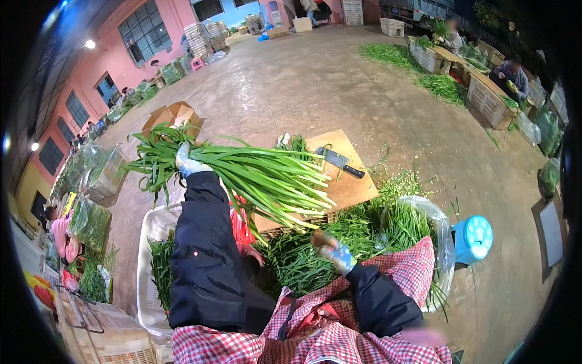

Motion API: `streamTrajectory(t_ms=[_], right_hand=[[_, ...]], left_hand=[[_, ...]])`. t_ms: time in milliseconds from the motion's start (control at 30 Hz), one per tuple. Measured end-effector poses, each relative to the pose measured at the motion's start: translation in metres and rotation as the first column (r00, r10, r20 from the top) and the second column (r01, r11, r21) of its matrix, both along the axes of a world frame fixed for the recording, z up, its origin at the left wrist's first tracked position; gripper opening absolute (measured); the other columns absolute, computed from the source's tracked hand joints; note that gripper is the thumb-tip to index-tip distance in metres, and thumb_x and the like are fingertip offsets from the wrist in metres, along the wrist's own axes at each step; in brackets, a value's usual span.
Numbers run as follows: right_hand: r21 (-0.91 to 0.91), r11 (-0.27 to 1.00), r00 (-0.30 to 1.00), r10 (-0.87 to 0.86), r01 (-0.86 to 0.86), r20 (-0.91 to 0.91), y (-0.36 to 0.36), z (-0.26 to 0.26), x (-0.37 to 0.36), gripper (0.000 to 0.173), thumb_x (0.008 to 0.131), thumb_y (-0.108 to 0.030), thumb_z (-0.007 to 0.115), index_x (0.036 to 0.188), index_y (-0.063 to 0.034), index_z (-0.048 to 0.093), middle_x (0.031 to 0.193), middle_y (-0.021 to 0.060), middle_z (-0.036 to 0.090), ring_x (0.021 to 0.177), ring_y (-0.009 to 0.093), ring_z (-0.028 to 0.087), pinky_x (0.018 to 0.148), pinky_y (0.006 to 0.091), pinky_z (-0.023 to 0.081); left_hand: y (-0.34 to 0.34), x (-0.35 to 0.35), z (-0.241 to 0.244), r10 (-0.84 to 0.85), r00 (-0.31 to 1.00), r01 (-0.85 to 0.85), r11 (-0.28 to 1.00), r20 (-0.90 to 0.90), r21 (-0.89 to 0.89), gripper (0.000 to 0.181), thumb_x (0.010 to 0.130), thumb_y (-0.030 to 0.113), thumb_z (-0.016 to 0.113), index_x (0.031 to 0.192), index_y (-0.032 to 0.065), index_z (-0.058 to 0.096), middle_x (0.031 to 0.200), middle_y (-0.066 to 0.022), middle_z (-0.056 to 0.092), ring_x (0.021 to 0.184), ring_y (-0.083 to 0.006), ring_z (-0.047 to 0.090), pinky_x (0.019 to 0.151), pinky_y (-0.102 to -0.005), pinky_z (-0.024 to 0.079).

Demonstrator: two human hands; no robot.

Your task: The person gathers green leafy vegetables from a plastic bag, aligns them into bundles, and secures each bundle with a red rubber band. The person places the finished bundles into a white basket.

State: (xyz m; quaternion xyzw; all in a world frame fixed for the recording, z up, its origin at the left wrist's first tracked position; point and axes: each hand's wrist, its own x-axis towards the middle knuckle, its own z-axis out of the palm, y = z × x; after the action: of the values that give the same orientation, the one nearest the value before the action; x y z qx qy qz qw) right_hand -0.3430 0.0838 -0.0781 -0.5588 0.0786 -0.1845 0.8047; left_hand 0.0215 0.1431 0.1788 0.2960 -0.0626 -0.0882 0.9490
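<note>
My left hand (187, 161), in a patterned glove, is shut around the leafy end of a large bunch of garlic chives (268, 175). The pale stem ends point right, over a wooden board (352, 193). On that board lies a cleaver (337, 158) with a black handle. My right hand (335, 253), gloved with bare fingertips, hangs blurred below the stem ends, apart from them; its finger pose is unclear. Beneath it spreads a heap of loose green leaves (300, 268). A white plastic crate (144, 268) by my left arm contains more greens.
A blue plastic stool (473, 239) stands right of a clear plastic bag (445, 255). Beyond the board sits an open cardboard box (159, 117). Red plastic strips (242, 225) hang by my left sleeve. Another person (511, 82) sits at the far right behind crates (489, 100).
</note>
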Motion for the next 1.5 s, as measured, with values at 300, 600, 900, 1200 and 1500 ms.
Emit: streamTrajectory(t_ms=[300, 600, 900, 1200, 1500], right_hand=[[0.23, 0.944, 0.924, -0.293, 0.238, 0.247, 0.001, 0.069, 0.057, 0.035, 0.079, -0.007, 0.063, 0.112, 0.0001, 0.053, 0.105, 0.0061, 0.059, 0.09, 0.015, 0.056, 0.083, 0.0276, 0.043], [-0.948, 0.254, 0.973, -0.074, -0.194, -0.22, -0.028, 0.037, -0.031, 0.044, 0.074, -0.023, 0.063, 0.111, -0.002, 0.054, 0.112, 0.018, 0.055, 0.105, 0.033, 0.051, 0.089, 0.0383, 0.041], [-0.9, 0.22, 0.849, -0.471, 0.376, 0.24, 0.021, 0.182, 0.041, 0.102, 0.058, -0.037, 0.076, 0.136, -0.0005, 0.022, 0.136, 0.025, 0.028, 0.126, 0.039, 0.028, 0.103, 0.0455, 0.022], [-0.596, 0.675, 0.884, -0.446, 0.435, 0.14, -0.024, 0.15, 0.06, 0.076, 0.067, -0.014, 0.072, 0.131, -0.0022, 0.033, 0.12, 0.0181, 0.049, 0.11, 0.028, 0.049, 0.091, 0.0337, 0.038], [-0.198, 0.98, 0.99, 0.058, -0.032, 0.126, -0.067, 0.146, 0.039, 0.046, 0.082, -0.017, 0.062, 0.123, -0.0026, 0.044, 0.107, 0.0088, 0.059, 0.093, 0.017, 0.057, 0.087, 0.03, 0.045]], left_hand=[[0.029, -0.026, -0.021, -0.084, 0.995, 0.084, 0.996, 0.062, -0.001, 0.014, 0.082, 0.021, 0.052, 0.087, 0.0086, 0.057, 0.077, -0.0074, 0.059, 0.067, -0.0229, 0.057, 0.065, -0.0432, 0.05], [0.056, 0.001, -0.028, -0.197, 0.949, 0.237, 0.961, 0.247, -0.142, 0.017, 0.081, 0.025, 0.052, 0.087, 0.0103, 0.058, 0.076, -0.0043, 0.061, 0.067, -0.023, 0.057, 0.064, -0.0435, 0.049], [-0.011, -0.141, -0.036, -0.33, 0.939, 0.332, 0.943, 0.093, -0.004, 0.021, 0.08, 0.027, 0.053, 0.087, 0.007, 0.055, 0.081, -0.0075, 0.058, 0.072, -0.0235, 0.057, 0.068, -0.0406, 0.05], [-0.027, -0.199, -0.083, -0.66, 0.702, 0.175, 0.526, 0.27, 0.832, 0.041, 0.091, 0.021, 0.038, 0.123, -0.003, 0.04, 0.125, -0.0152, 0.043, 0.116, -0.0239, 0.042, 0.1, -0.0368, 0.032], [-0.02, -0.199, -0.035, -0.823, 0.45, 0.246, 0.488, 0.347, 0.838, 0.05, 0.073, 0.023, 0.071, 0.112, 0.0017, 0.05, 0.105, -0.0094, 0.057, 0.091, -0.0167, 0.057, 0.077, -0.0291, 0.048]])
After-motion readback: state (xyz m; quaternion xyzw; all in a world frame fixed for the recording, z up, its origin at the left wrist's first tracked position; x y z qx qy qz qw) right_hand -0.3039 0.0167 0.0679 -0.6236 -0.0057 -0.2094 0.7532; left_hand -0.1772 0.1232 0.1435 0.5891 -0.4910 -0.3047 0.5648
